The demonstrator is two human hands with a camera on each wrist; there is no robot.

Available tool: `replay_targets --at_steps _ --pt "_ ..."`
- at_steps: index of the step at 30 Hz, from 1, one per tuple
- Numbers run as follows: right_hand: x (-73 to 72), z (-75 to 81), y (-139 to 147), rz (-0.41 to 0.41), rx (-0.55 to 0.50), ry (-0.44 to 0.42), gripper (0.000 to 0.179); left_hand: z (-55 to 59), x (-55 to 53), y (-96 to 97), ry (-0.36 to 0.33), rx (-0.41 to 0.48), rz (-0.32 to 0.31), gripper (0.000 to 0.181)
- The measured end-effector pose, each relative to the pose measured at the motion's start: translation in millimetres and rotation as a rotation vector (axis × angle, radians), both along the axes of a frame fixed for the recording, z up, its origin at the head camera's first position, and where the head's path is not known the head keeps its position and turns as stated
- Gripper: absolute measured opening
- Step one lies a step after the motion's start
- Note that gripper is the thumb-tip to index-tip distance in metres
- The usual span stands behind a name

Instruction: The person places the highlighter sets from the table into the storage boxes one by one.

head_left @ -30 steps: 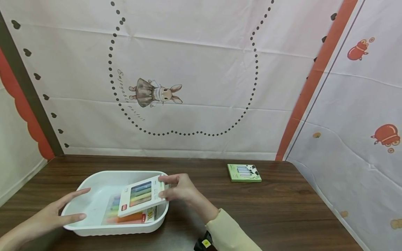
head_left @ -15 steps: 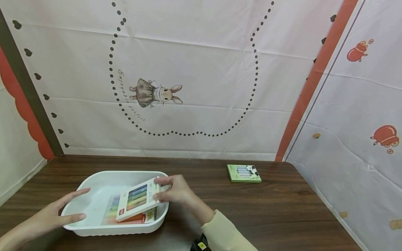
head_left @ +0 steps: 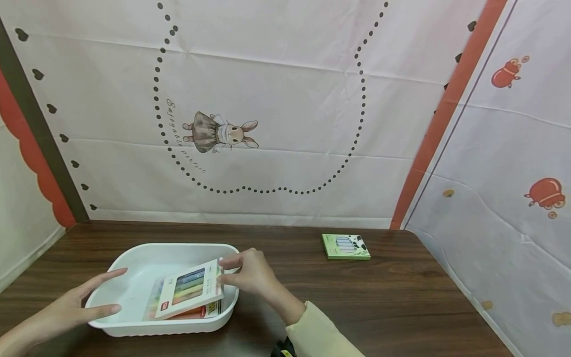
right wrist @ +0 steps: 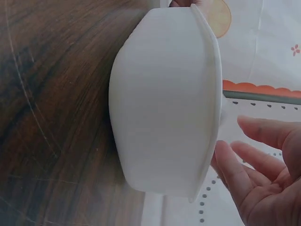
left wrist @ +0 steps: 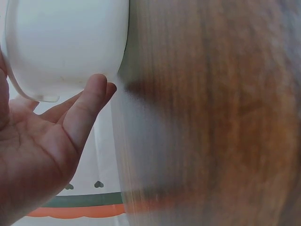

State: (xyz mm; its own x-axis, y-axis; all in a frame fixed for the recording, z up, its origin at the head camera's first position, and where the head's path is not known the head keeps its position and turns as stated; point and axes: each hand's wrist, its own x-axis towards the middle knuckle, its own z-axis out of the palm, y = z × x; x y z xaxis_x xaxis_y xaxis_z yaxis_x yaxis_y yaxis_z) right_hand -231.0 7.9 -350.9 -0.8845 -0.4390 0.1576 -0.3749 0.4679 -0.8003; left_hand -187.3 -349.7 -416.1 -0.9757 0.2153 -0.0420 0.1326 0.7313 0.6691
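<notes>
A white plastic basin [head_left: 167, 327] stands on the table, with my left hand [head_left: 67, 310] gripping its left end, thumb and index finger over the rim. In the left wrist view this hand [left wrist: 51, 132] wraps the outside of the end wall. A white box of coloured pens [head_left: 189, 287] with a window leans inside the basin, right end raised, over a clear pack of coloured pens [head_left: 153, 297] that it partly hides. My right hand [head_left: 250, 272] has its fingertips right at the box's raised edge. In the right wrist view its thumb and fingers [right wrist: 256, 127] stand apart.
A flat green box [head_left: 345, 247] with a panda print lies at the back right of the brown wooden table [head_left: 357, 302]. A printed white cloth [head_left: 285, 109] hangs behind the table, with another at the right side.
The box of pens has slid left and lower into the basin, away from the right fingertips. The right hand moved slightly left, then stayed. My left hand and the basin have kept their place.
</notes>
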Motion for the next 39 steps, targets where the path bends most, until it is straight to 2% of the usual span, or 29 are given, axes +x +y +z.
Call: replay_targets --at_steps 4,11,19,26,31,35,39 --pt "-1.9 -1.2 2 0.039 -0.04 -0.043 0.024 -0.9 -1.2 0.1 -0.031 0.017 0.007 0.067" --pt "-7.2 -5.0 8 0.09 -0.145 -0.134 0.026 -0.6 -2.0 0.1 -0.036 0.011 0.007 0.067" --pt "-11.3 -3.4 21 0.198 -0.233 -0.239 0.031 0.1 -2.9 0.2 -0.036 0.003 0.013 0.067" --pt "-19.8 -1.8 34 0.219 -0.273 -0.279 0.033 -0.1 -2.9 -0.6 -0.028 -0.003 0.011 0.067" --pt "-28.1 -0.1 48 0.262 -0.287 -0.308 0.038 0.9 -2.9 -0.6 -0.057 -0.004 0.022 0.068" --pt "-32.9 1.4 60 0.252 -0.29 -0.315 0.039 0.5 -2.6 -0.3 -0.046 -0.011 0.02 0.067" --pt "-36.2 3.6 72 0.198 -0.308 -0.32 0.039 -0.1 -2.8 -0.3 -0.042 -0.015 0.018 0.067"
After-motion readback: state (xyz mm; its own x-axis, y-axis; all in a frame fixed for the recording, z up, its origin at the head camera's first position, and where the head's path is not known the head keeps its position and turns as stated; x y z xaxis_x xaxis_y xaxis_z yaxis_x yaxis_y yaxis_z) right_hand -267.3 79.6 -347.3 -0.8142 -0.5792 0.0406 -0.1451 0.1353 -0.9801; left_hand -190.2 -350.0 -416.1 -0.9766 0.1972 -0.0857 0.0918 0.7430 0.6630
